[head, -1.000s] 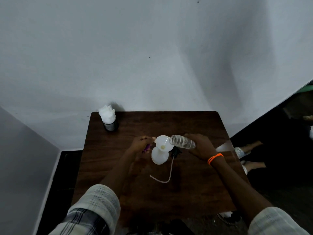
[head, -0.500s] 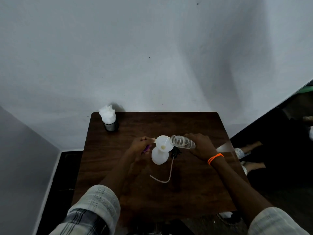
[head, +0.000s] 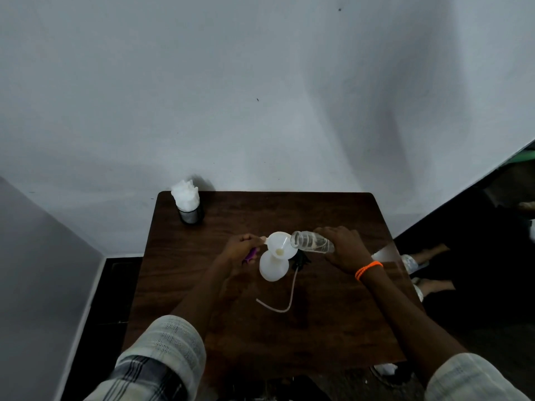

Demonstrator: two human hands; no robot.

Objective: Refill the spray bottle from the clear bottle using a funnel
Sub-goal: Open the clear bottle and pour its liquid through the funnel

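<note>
At mid tabletop (head: 333,328) we see the white spray bottle (head: 273,267) standing upright with its top off, a white funnel (head: 280,245) seated in its neck. Left hand (head: 242,248) sits just left of the funnel, fingers curled and pinching the funnel's small side tab; something purple (head: 251,255) shows under that hand, we cannot tell what it is. Right hand (head: 344,246) grips the clear bottle (head: 311,243) around its base end, fingers wrapped over it; the bottle is tipped nearly level, open mouth pointing left and resting at the funnel's right rim, a little clear liquid visible along its lower side. Whether a stream is falling we cannot tell. Orange band (head: 368,269) on the right wrist. Black sprayer head (head: 301,260) lies on the tabletop just right of the spray bottle, its pale dip tube (head: 285,305) curving toward us and hooking left. Far left corner of the tabletop: a dark holder (head: 189,214) stuffed with white tissue (head: 185,193), well apart from the hands, against the white wall (head: 260,82). Both forearms come from pale checked sleeves (head: 162,351) at the near edge. Right of the tabletop, on the dark floor, a person's feet (head: 425,256) show dimly.
</note>
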